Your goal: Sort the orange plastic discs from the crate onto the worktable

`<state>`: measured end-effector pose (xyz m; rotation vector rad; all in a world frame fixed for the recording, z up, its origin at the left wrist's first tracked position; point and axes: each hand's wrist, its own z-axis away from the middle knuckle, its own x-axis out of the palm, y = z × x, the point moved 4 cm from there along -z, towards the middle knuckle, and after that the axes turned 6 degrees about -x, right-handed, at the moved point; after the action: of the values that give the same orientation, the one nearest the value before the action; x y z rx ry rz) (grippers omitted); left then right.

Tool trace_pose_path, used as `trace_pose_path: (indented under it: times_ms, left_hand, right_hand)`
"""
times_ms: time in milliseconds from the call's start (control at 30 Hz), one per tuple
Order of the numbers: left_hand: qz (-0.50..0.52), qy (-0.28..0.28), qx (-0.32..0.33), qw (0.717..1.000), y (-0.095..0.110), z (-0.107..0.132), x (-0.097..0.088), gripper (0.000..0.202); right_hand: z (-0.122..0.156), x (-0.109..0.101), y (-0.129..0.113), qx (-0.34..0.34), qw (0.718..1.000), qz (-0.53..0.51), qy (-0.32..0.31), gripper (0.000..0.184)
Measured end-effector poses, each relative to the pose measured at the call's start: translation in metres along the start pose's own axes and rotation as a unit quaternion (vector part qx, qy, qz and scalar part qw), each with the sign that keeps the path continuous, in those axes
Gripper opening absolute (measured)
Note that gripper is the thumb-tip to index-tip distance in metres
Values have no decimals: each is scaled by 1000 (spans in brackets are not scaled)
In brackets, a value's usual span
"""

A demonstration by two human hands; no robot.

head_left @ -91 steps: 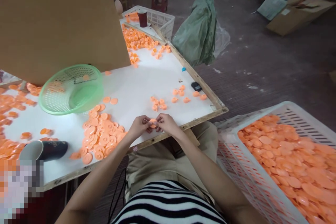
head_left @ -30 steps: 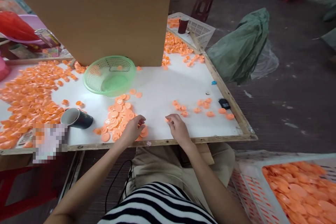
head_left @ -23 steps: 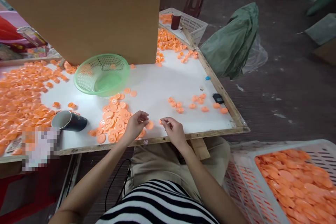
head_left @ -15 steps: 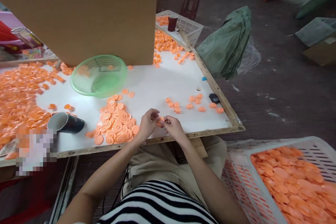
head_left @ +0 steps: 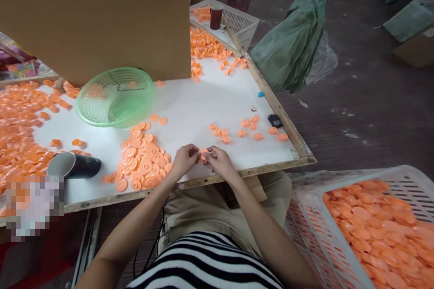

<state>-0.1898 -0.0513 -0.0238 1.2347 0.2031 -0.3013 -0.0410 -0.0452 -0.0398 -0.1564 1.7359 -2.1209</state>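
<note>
Between my two hands, just above the table's front edge, is a small orange plastic disc [head_left: 204, 153]. My left hand [head_left: 186, 159] is closed, its thumb and fingers pinching the disc from the left. From the right, my right hand [head_left: 219, 161] pinches the same disc between thumb and fingers. Left of my hands lies a pile of flat orange discs [head_left: 144, 160]. Beyond my right hand several small orange cup-shaped pieces [head_left: 222, 133] are scattered on the white tabletop [head_left: 190, 113].
A green plastic basket [head_left: 115, 97] stands before a tall cardboard sheet [head_left: 101, 18]. A dark mug [head_left: 83, 165] lies on its side at left, near a large orange heap [head_left: 16, 122]. A black object [head_left: 275, 121] sits by the wooden rim; a white crate [head_left: 339, 230] holds orange discs.
My view has shifted slightly, so the table things appear farther left. Both hands stay on the disc, which now faces me more flatly, with the left fingers closer around it.
</note>
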Motion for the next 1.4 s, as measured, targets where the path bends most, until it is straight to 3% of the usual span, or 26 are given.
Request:
trace_pose_path:
  times_ms: [233, 500, 733, 933, 1133, 1300, 1400]
  left_hand:
    - [78, -44, -79, 993, -8, 1, 4, 11]
    - [51, -75, -79, 993, -8, -4, 3, 30]
    - [46, -96, -106, 989, 0, -3, 2, 29]
    - [7, -122, -202, 972, 3, -10, 8, 19]
    - [7, -147, -245, 958, -2, -17, 10, 26]
    - [-6, -112, -182, 977, -4, -13, 11, 20]
    - [-3, -84, -121, 989, -1, -2, 17, 18]
  right_hand:
    - [-4, 1, 5, 8, 1000, -10, -6, 21]
    - [-4, 0, 10, 33, 999, -36, -22, 19]
    - [-1, 0, 5, 31, 999, 18, -7, 6]
    - [-5, 3, -7, 119, 991, 63, -19, 13]
    - [-16, 1, -8, 181, 978, 74, -67, 16]
    - [-16, 10, -6, 130, 990, 36, -51, 13]
    - [-3, -3, -9, 81, 996, 37, -17, 9]
